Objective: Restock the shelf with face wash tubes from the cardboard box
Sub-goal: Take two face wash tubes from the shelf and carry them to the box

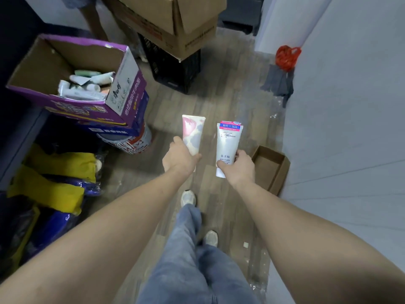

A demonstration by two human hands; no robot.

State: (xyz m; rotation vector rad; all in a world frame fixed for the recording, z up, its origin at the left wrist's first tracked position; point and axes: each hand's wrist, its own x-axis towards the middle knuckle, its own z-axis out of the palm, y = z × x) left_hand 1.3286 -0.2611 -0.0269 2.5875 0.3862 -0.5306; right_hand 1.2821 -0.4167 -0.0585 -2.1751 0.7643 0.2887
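My left hand (178,157) grips a pink and white face wash tube (193,132) by its lower end, crimped end pointing up. A white tube with a red and blue label (228,141) is held the same way in my right hand (242,168). Both tubes hang over the wooden floor in front of me. To the upper left, an open purple cardboard box (122,93) sits tilted on a stack and holds several more white and green tubes (85,84). No shelf is in view.
A large brown carton (175,16) rests on a black plastic crate (175,69) straight ahead. A small empty cardboard tray (272,167) lies by the white wall at right. Yellow and blue bags (54,185) crowd the left side. My legs and shoes stand on the floor below.
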